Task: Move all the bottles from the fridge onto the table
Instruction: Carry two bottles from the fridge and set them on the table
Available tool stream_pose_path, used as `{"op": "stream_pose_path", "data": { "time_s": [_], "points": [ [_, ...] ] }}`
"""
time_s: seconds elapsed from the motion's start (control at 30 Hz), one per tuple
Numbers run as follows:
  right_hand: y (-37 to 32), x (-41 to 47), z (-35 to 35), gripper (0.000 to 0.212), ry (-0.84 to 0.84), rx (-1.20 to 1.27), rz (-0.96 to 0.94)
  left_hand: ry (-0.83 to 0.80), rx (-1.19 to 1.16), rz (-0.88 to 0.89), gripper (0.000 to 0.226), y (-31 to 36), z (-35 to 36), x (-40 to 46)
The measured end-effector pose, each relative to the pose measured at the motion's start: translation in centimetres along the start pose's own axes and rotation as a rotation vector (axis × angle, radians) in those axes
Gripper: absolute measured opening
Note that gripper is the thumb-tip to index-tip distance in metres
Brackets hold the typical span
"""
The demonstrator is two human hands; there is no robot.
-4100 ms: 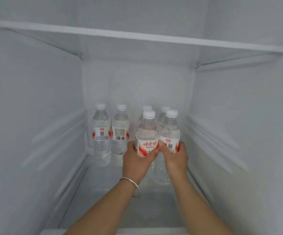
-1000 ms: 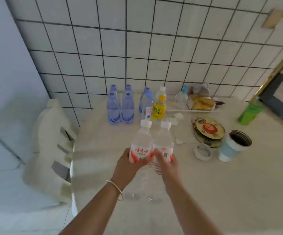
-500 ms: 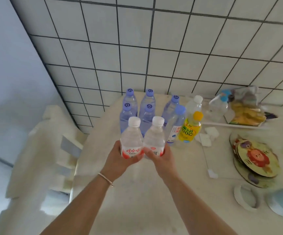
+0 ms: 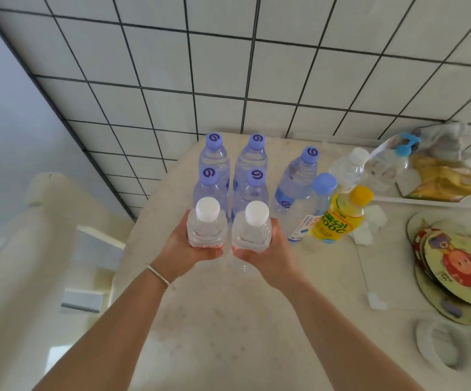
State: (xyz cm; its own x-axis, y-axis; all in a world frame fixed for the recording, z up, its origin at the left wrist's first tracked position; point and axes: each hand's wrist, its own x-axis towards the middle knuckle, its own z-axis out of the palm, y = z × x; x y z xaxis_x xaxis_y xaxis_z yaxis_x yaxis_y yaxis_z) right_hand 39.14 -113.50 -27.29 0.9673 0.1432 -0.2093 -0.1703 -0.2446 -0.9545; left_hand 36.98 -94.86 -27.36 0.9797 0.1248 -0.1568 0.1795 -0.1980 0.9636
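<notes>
Worktop (image 4: 228, 320) already carries a cluster of purple-capped bottles (image 4: 252, 162) plus a yellow bottle (image 4: 341, 218) by the tiled wall. Left hand (image 4: 185, 249) grasps one white-capped bottle (image 4: 206, 224), right hand (image 4: 268, 255) grasps another (image 4: 252, 228), both just before the cluster; whether they touch down is unclear. Fridge out of view; remainder unknown.

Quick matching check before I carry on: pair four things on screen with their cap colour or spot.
Things:
1. bottle in left hand
2. yellow bottle
3. back-left bottle
4. coasters

Descriptions:
A. purple cap, nearest the wall
B. white cap, gripped
C. stacked at the table's right
D. yellow cap, standing on the table

Pairs: 1-B, 2-D, 3-A, 4-C
</notes>
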Motion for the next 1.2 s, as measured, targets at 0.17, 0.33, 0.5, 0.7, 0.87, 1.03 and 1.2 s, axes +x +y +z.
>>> {"op": "stream_pose_path", "data": {
  "time_s": [0.17,0.33,0.5,0.7,0.87,1.03,1.2],
  "points": [
    [0.6,0.1,-0.2,0.068,-0.022,-0.029,-0.027,0.004,-0.033,-0.013,0.069,-0.3,-0.7,0.0],
    [0.4,-0.2,-0.4,0.067,-0.065,-0.083,-0.016,-0.066,-0.05,-0.035,0.079,0.6,-0.7,-0.1],
    [0.4,-2.3,-1.4,0.082,0.008,-0.239,0.05,-0.009,-0.033,-0.024,0.085,0.9,-0.5,-1.4],
    [-1.4,-6.8,-3.3,0.084,0.123,-0.368,0.049,0.288,0.107,-0.026,0.09,2.0,-0.5,-6.1],
    [-4.5,-11.1,-3.9,0.076,0.016,-0.383,-0.136,0.396,0.175,0.074,0.073,5.3,0.2,-12.7],
    [-7.1,-17.4,-4.0,0.073,-0.171,-0.342,-0.353,0.597,0.191,0.116,0.064,8.4,2.0,-23.7],
    [-7.1,-26.6,-2.6,0.07,-0.407,-0.312,-0.462,0.805,0.058,0.065,0.057,8.6,4.2,-36.9]
  ]
}}
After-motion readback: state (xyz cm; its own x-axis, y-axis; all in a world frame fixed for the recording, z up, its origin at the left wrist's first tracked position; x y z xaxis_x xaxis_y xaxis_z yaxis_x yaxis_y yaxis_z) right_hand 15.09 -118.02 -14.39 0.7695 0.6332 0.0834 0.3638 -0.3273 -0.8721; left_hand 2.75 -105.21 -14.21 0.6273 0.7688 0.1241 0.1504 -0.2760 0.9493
